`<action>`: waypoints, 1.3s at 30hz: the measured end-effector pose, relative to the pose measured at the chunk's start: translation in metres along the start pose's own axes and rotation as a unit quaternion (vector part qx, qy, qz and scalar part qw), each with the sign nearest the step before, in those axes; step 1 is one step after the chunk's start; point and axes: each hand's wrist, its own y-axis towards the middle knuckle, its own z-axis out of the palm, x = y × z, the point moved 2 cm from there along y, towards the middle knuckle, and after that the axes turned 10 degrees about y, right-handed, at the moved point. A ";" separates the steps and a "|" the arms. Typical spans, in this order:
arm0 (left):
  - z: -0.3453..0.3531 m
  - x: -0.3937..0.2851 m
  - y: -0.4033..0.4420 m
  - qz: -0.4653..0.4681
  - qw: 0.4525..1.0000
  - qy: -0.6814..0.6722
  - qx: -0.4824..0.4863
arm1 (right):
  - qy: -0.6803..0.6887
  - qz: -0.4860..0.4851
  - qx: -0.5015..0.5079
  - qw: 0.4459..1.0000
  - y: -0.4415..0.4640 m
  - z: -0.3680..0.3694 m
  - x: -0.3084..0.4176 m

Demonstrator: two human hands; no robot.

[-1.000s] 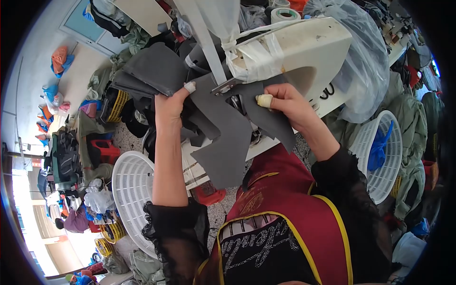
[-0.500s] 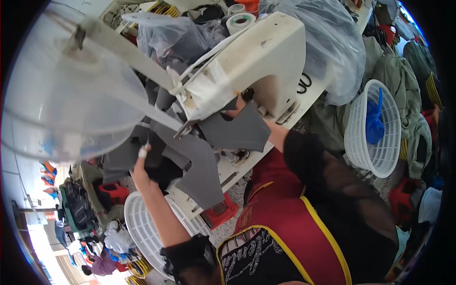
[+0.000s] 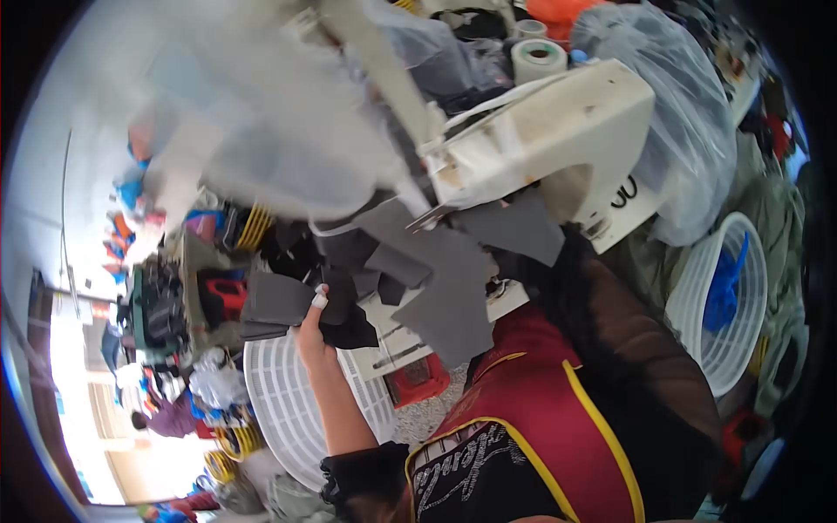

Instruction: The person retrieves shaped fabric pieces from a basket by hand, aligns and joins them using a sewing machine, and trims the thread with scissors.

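My left hand (image 3: 316,331) is closed on a stack of dark grey fabric pieces (image 3: 272,301), with the thumb pressed on top. It is left of the sewing machine (image 3: 540,131), above a white basket's edge. Cut grey fabric (image 3: 449,296) lies under the machine head and hangs over the table's front edge. Another grey piece (image 3: 520,228) spreads to the right of the needle area. My right arm, in a dark sheer sleeve (image 3: 602,296), reaches toward the machine; the right hand itself is hidden behind the fabric and machine.
A white plastic basket (image 3: 283,410) stands below the table at left, another basket (image 3: 757,314) with a blue bag at right. A thread cone (image 3: 539,59) and clear plastic bag (image 3: 667,105) sit behind the machine. A blurred translucent lamp-like cover (image 3: 261,131) hangs at upper left.
The head view has shifted, so the machine appears farther right. My left hand now shows a stack of grey pieces held out beside the table. My right hand has gone out of sight.
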 end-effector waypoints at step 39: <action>-0.038 -0.043 -0.149 0.040 0.966 -0.098 0.235 | 0.771 0.137 0.300 0.544 -0.113 -0.251 0.246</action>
